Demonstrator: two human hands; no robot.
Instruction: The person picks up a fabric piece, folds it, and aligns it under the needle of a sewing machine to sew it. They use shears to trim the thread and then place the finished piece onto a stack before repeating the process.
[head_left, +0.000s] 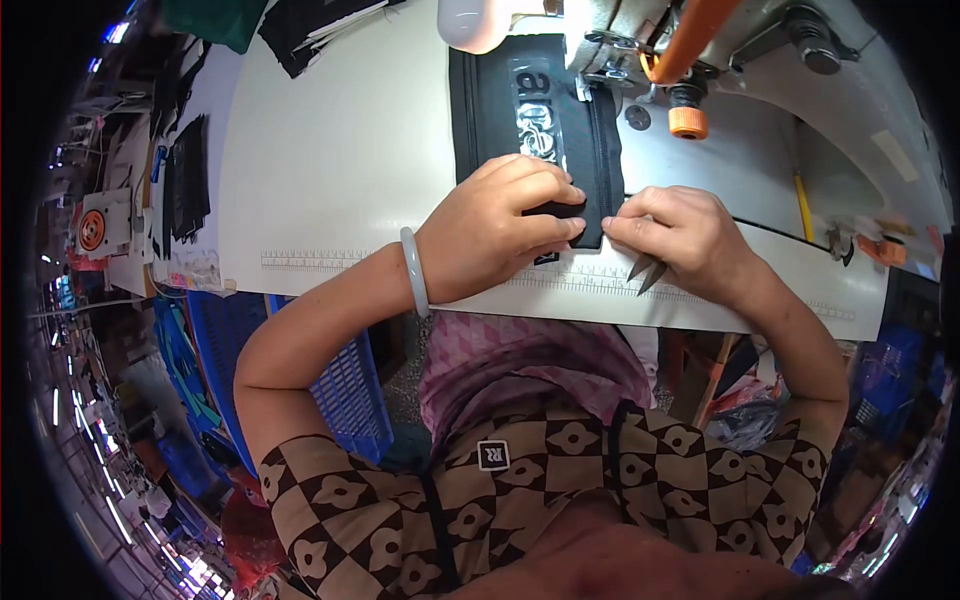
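Note:
A black fabric panel (pixel 490 110) lies under the sewing machine's presser foot (pixel 584 90), with a zipper (pixel 603 130) along its right side and a clear strip with printed letters (pixel 535 110) on top. My left hand (pixel 490 225), a pale bangle at its wrist, bends over the panel's near part and grips it with fingertips and thumb. At the panel's near right corner, my right hand (pixel 680 235) pinches the edge between thumb and finger. Two dark pointed blades, seemingly thread snips (pixel 648 275), jut from beneath that palm; their handles are hidden.
The sewing machine (pixel 640 30), with an orange knob (pixel 688 122), overhangs the white table (pixel 340 150). A printed ruler (pixel 320 260) runs along the front edge. Black fabric pieces (pixel 188 180) lie left, others (pixel 320 30) at the back. A blue crate (pixel 350 400) stands below.

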